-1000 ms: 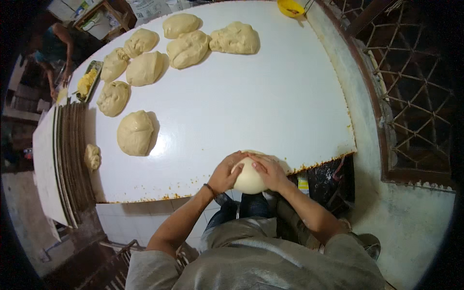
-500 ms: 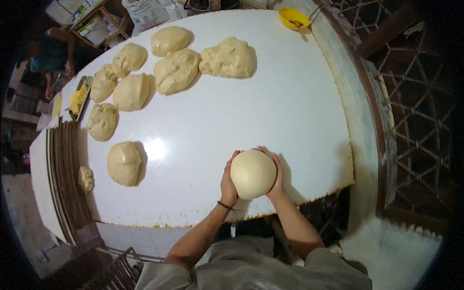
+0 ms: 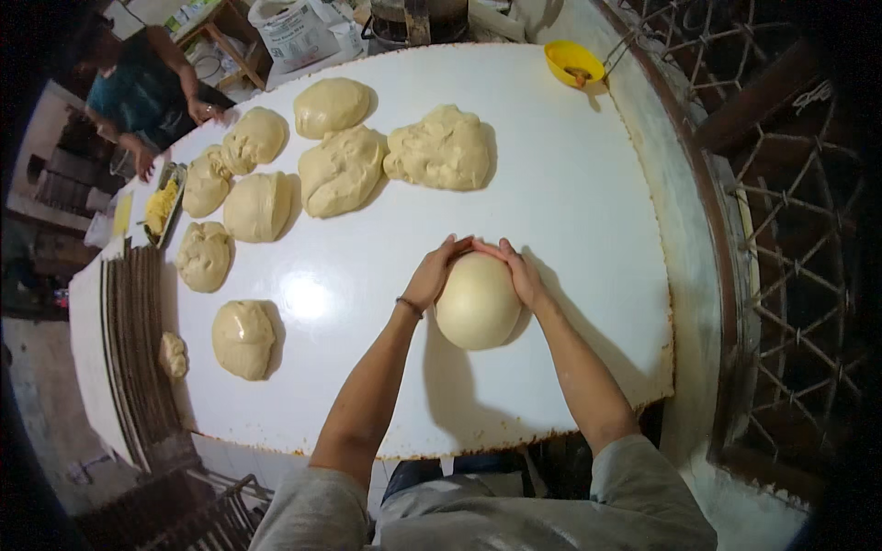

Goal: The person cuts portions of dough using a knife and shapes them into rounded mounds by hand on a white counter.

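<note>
A smooth, round, pale dough ball (image 3: 478, 303) rests on the white tabletop (image 3: 570, 211), a little back from the near edge. Round its far left side curves my left hand (image 3: 434, 274), with a dark band at the wrist. My right hand (image 3: 522, 275) cups the far right side. Both hands press against the dough, and their fingertips meet behind it. Rougher dough lumps lie apart from my hands; the nearest large ones are one at the back (image 3: 441, 149) and one at the left (image 3: 243, 340).
Several other dough lumps (image 3: 257, 208) sit toward the back left, near a tray of yellow fat (image 3: 161, 207). A stack of boards (image 3: 133, 354) stands at the left edge. A yellow bowl (image 3: 562, 62) sits back right. Another person (image 3: 138, 87) stands at the far left.
My hands have slid from the sides of the dough ball to its far side. The ball sits farther from the table's near edge. The other person shows more fully at the table.
</note>
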`<action>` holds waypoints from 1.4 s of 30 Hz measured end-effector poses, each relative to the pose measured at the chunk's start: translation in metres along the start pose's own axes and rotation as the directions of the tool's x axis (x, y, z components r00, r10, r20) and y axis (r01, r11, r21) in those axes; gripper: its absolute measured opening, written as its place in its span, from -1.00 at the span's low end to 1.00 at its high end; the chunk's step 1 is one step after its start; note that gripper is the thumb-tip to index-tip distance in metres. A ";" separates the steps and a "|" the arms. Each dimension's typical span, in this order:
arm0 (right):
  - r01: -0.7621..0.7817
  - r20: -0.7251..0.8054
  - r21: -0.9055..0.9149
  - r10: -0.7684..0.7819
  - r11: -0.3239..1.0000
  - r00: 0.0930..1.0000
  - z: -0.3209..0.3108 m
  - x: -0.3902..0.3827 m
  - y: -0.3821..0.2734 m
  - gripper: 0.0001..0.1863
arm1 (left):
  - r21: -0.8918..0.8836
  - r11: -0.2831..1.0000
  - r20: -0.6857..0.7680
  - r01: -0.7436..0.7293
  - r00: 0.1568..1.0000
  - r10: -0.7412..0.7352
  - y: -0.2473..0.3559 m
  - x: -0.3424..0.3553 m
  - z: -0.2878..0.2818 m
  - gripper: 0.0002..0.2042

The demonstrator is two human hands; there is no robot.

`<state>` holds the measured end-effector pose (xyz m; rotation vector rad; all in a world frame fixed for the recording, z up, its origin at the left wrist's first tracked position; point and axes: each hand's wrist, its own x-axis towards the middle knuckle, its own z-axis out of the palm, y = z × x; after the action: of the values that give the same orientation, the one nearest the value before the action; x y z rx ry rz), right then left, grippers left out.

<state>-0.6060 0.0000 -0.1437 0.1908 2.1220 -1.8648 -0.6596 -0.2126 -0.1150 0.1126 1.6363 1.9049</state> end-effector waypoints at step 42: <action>-0.185 0.239 0.126 0.151 0.975 0.959 -0.015 0.059 -0.034 -0.32 | -0.222 0.962 -0.380 -0.156 0.923 0.062 -0.053 -0.043 0.001 -0.39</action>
<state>-0.6742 0.0040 -0.1287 0.1748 1.7617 -1.8463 -0.6031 -0.2307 -0.1496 -0.2818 1.6324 2.3108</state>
